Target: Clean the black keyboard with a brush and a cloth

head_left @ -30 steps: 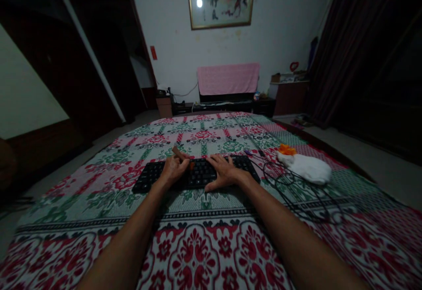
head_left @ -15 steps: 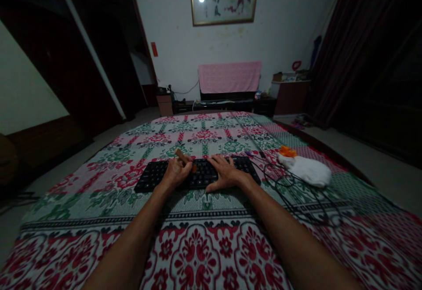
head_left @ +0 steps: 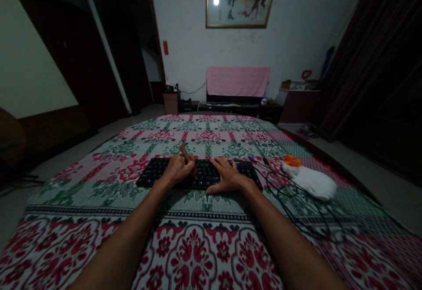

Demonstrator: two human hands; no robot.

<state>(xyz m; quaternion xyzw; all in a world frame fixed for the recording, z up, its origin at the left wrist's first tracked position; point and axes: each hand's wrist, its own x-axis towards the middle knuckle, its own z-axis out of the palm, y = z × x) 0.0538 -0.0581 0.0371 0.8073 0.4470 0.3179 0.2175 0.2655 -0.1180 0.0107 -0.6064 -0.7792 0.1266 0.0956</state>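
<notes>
A black keyboard (head_left: 210,182) lies on the patterned cloth in front of me. My left hand (head_left: 178,167) is closed round a small brush with a wooden handle (head_left: 183,150), which sticks up above the fist. The brush's orange-brown lower end (head_left: 194,171) is down at the keys near the keyboard's middle; its tip is hard to make out. My right hand (head_left: 227,175) lies spread over the right half of the keyboard, fingers apart, thumb at the near edge.
Right of the keyboard, black cables (head_left: 286,191) lie in loops beside a white cloth bundle (head_left: 314,182) with an orange top (head_left: 292,160). The patterned cloth (head_left: 194,255) covers the table. Beyond stands a low black cabinet under a pink towel (head_left: 238,81).
The brush handle has tipped more upright in my left hand. My right hand stays on the keyboard. The whole view has shifted slightly as my head moved.
</notes>
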